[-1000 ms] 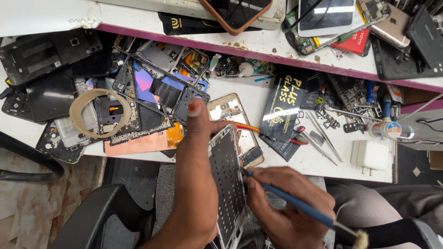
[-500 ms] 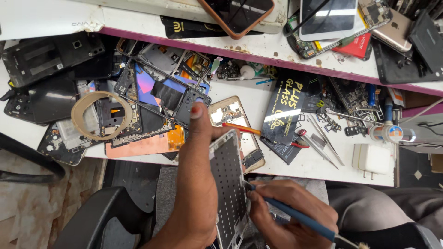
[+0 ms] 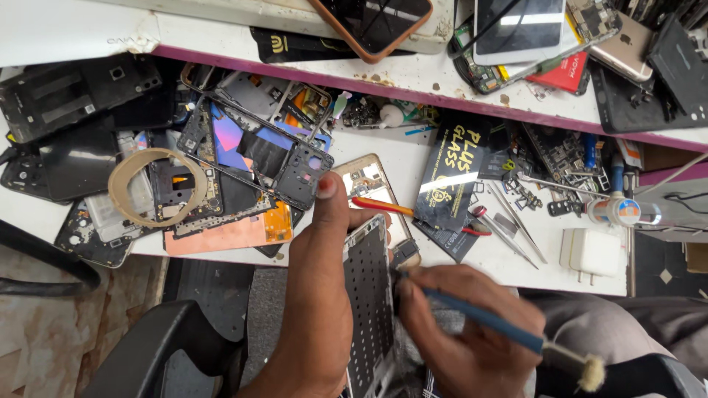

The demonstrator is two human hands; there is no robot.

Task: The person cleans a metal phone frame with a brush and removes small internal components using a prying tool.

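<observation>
Cluttered white surface [image 3: 472, 254] ahead of me, strewn with phone parts. My left hand [image 3: 321, 295] is clamped on the phone frame [image 3: 369, 302], thumb pointing away from me, and the frame's long axis runs straight out from my lap toward the bench edge. Just to its right, my right hand [image 3: 461, 335] is closed around the blue-handled tool [image 3: 490, 324], whose tip touches the frame's right edge.

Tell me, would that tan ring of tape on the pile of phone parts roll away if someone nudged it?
Probably not. The tape ring lies flat on the heaped phone parts, not on edge, so a push would likely slide it. It looks thin and hollow, so probably light and somewhat bendy. Stood upright, it might roll.
</observation>
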